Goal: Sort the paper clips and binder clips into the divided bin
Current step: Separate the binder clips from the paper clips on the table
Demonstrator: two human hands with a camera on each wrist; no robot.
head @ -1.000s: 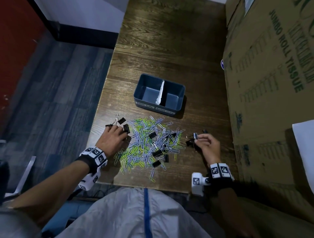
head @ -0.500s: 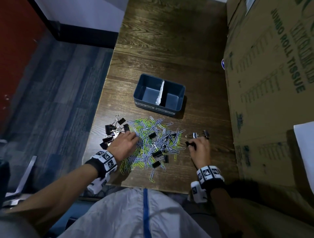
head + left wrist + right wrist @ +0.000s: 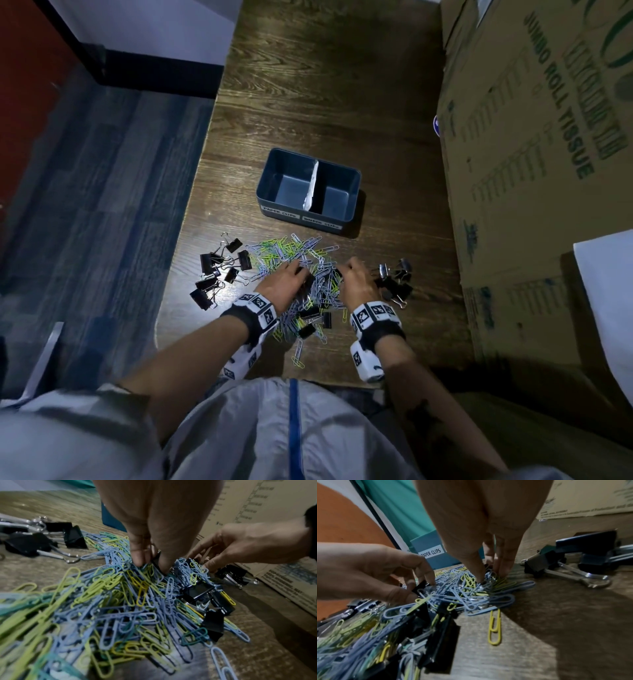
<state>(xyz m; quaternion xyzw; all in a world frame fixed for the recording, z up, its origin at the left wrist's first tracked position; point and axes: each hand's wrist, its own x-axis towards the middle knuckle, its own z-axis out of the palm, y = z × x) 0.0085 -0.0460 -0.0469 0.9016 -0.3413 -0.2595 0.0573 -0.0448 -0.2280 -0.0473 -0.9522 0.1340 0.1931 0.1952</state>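
Note:
A heap of blue, green and yellow paper clips [image 3: 291, 253] with black binder clips mixed in lies on the wooden table in front of the dark divided bin [image 3: 346, 220]. The bin's two compartments hold nothing I can see. My left hand [image 3: 301, 274] reaches into the heap, and its thumb and finger pinch a black binder clip [image 3: 155, 561]. My right hand [image 3: 342, 270] digs in just to the right. Its fingertips [image 3: 502, 572] close on another black binder clip [image 3: 193, 561] half buried under paper clips.
Loose black binder clips lie in one group left of the heap [image 3: 215, 270] and another to its right [image 3: 394, 284]. A big cardboard box [image 3: 531, 171] walls in the table's right side. The table's left edge [image 3: 178, 260] drops to the floor.
Both hands have left the binder clip groups at the sides and moved inward. They now meet in the middle of the paper clip heap, each pinching a black clip.

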